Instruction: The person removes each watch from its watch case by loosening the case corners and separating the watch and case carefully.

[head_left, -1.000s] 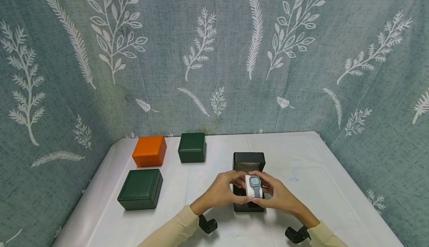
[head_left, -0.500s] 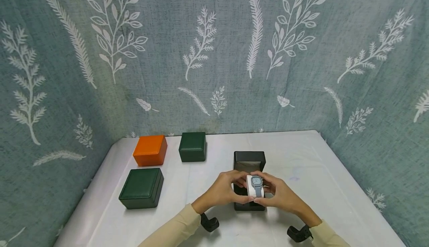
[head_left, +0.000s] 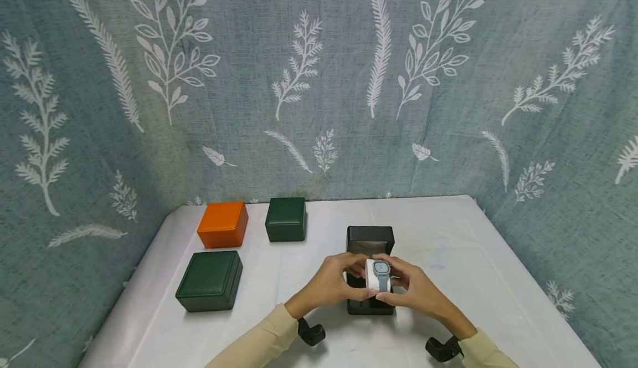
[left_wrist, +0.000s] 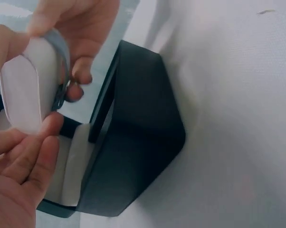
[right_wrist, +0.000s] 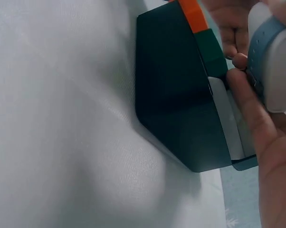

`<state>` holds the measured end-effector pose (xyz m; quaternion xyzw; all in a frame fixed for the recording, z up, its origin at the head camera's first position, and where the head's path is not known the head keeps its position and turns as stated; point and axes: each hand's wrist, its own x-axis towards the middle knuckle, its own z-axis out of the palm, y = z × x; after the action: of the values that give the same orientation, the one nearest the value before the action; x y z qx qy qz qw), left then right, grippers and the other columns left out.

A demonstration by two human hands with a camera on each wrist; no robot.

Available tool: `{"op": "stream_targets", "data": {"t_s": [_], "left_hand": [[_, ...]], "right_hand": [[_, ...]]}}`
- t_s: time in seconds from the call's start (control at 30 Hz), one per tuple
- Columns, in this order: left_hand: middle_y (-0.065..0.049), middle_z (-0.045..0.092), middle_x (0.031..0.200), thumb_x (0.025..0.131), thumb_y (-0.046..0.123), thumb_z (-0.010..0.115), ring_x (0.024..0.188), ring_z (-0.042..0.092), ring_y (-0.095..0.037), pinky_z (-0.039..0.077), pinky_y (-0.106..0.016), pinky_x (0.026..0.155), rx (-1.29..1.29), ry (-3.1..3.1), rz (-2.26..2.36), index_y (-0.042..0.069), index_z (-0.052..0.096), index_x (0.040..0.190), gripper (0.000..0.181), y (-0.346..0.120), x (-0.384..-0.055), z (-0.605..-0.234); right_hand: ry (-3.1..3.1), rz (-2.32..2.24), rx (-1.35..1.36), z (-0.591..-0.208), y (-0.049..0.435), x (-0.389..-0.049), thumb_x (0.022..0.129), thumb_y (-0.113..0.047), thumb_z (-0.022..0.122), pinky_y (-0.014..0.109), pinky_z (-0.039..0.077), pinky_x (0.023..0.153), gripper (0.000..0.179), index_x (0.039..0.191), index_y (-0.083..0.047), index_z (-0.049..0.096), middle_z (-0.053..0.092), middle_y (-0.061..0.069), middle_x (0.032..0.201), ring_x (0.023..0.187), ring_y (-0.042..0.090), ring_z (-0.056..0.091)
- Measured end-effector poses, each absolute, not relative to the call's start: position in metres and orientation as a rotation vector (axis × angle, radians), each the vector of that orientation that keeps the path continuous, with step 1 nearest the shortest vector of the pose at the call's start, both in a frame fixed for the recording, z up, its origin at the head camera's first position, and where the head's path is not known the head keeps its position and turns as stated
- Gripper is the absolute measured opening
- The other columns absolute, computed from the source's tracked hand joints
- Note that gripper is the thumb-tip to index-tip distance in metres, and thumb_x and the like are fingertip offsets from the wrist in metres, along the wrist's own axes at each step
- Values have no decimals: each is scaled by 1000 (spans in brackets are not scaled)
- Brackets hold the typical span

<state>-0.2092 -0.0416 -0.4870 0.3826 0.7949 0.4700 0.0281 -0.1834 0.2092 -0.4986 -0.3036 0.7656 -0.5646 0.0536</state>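
A watch [head_left: 381, 269] with a light blue-grey strap is wrapped around a white cushion [head_left: 370, 281]. My left hand [head_left: 329, 282] grips the cushion's left end with thumb and fingers. From the other side, my right hand [head_left: 418, 290] holds the cushion and watch, its thumb low and its fingers over the top. The strap's buckle and holes show on the underside of the strap [right_wrist: 263, 45] in the right wrist view. Below both hands stands an opened black box [head_left: 370, 308], its lid [head_left: 370, 234] raised at the back and a pale lining inside.
An orange box [head_left: 222, 224] and a small green box [head_left: 286, 219] stand closed at the back left of the white-covered table [head_left: 478, 279]. Nearer, on the left, is a larger closed green box [head_left: 209, 282]. Patterned curtain [head_left: 319, 80] surrounds the table.
Between the hands, the cushion has turned slightly, so more white shows left of the watch. Both hands keep nearly the same place over the black box.
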Motion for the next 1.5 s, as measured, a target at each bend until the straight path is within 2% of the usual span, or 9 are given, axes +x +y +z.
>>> {"op": "stream_targets", "data": {"t_s": [0.2, 0.43, 0.6, 0.77, 0.93, 1.17, 1.5], "left_hand": [[4, 67, 112, 83, 32, 88, 97, 68, -7, 57, -26, 86, 1162, 2456, 1465, 3, 63, 136, 65, -42, -209, -485], [4, 67, 111, 85, 31, 86, 96, 67, -4, 57, -24, 85, 1231, 2435, 1437, 6, 65, 134, 58, -40, -210, -490], [3, 66, 110, 87, 33, 84, 95, 67, -6, 58, -25, 84, 1250, 2453, 1428, 4, 63, 137, 62, -38, -210, -491], [4, 66, 109, 86, 35, 85, 95, 67, -6, 58, -26, 84, 1231, 2484, 1432, 5, 63, 137, 63, -37, -209, -489], [5, 66, 109, 84, 35, 87, 94, 67, -5, 58, -26, 84, 1175, 2499, 1444, 7, 64, 136, 63, -36, -208, -489], [4, 65, 112, 84, 32, 87, 97, 67, -5, 58, -28, 87, 1165, 2461, 1475, 5, 64, 135, 62, -39, -209, -488], [3, 66, 113, 85, 30, 86, 98, 67, -5, 57, -27, 88, 1211, 2451, 1462, 3, 62, 137, 64, -42, -210, -488]], "right_hand": [[2276, -1773, -896, -497, 210, -182, 86, -8, 84, 37, 57, 94, 79, 154, -1, 43, 45, 23, 152, 113, 19, 66], [2301, -1716, -929, -500, 213, -182, 90, -11, 81, 35, 58, 92, 74, 152, 4, 43, 48, 25, 149, 110, 17, 66], [2350, -1656, -928, -500, 212, -183, 92, -14, 80, 33, 57, 93, 74, 154, 1, 42, 51, 23, 146, 111, 18, 65], [2403, -1607, -926, -496, 210, -183, 93, -10, 76, 33, 55, 96, 72, 155, -2, 41, 51, 21, 146, 118, 21, 63], [2376, -1592, -893, -492, 211, -182, 93, -4, 72, 33, 54, 98, 75, 158, -1, 35, 46, 22, 151, 123, 22, 61], [2247, -1642, -885, -492, 217, -183, 96, -12, 75, 30, 50, 104, 77, 160, -7, 32, 39, 23, 156, 128, 10, 57], [2165, -1731, -855, -496, 217, -181, 94, -9, 77, 30, 48, 106, 83, 162, -7, 29, 26, 24, 164, 133, 4, 52]]}}
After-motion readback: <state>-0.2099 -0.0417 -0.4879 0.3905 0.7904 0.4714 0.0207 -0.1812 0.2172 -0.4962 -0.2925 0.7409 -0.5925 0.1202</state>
